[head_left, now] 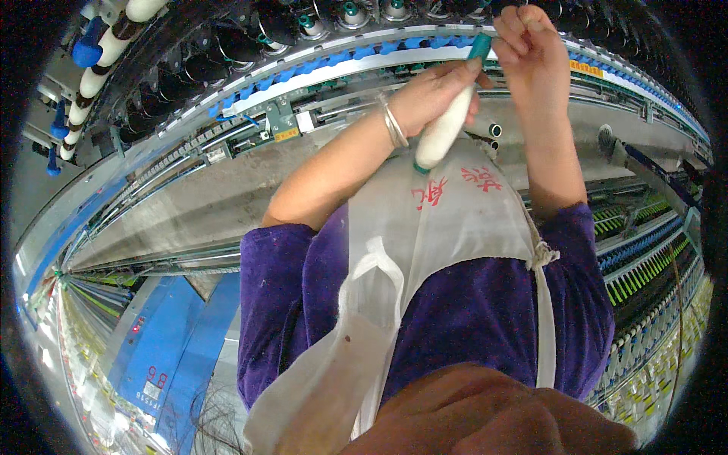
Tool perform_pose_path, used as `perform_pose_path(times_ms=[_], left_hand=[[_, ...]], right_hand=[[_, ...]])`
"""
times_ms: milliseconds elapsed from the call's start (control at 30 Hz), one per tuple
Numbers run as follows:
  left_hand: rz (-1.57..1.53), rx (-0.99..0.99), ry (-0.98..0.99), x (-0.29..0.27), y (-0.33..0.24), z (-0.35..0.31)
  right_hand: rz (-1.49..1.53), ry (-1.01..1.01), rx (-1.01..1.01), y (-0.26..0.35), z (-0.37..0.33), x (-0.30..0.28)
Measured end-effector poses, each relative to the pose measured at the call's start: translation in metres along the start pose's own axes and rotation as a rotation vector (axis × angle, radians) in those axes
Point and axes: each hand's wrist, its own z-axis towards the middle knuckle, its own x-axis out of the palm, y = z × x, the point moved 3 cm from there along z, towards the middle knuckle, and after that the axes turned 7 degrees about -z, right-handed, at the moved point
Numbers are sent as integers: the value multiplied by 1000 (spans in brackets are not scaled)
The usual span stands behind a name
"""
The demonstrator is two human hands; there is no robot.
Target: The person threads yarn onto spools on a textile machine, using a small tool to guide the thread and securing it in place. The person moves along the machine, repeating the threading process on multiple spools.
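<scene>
A bobbin of white yarn (445,130) on a green tube slants across in front of my chest, its bare tube end pointing up and away. My left hand (434,95) is closed round its upper part, and the thumb lies along the tube. Just right of that tube end, my right hand (528,38) is raised with its fingers curled in and their tips pressed together. Whatever those fingertips pinch is too small to make out. Below the bobbin's lower end is my whitish apron (470,205) with red marks.
A spinning machine stretches across ahead, with a row of spindles (350,15) and a blue-toothed rail (318,67). Large white yarn packages (114,44) hang at the upper left. A blue machine cabinet (171,334) stands lower left. More machine rows (652,280) run along the right.
</scene>
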Motion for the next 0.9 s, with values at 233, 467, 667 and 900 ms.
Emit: perform_pose_path(times_ms=[233, 467, 667, 900], left_hand=[[1351, -58, -232, -114, -31, -40], [1088, -397, -704, -239, -52, -181], [159, 136, -1034, -243, -23, -170], [-141, 456, -1183, -249, -7, -142]], right_hand=[[-1571, 173, -246, -30, 25, -54], [-1986, 303, -439, -55, 16, -107], [-2262, 232, 122, -91, 48, -116], [-2500, 412, -112, -102, 52, -125]])
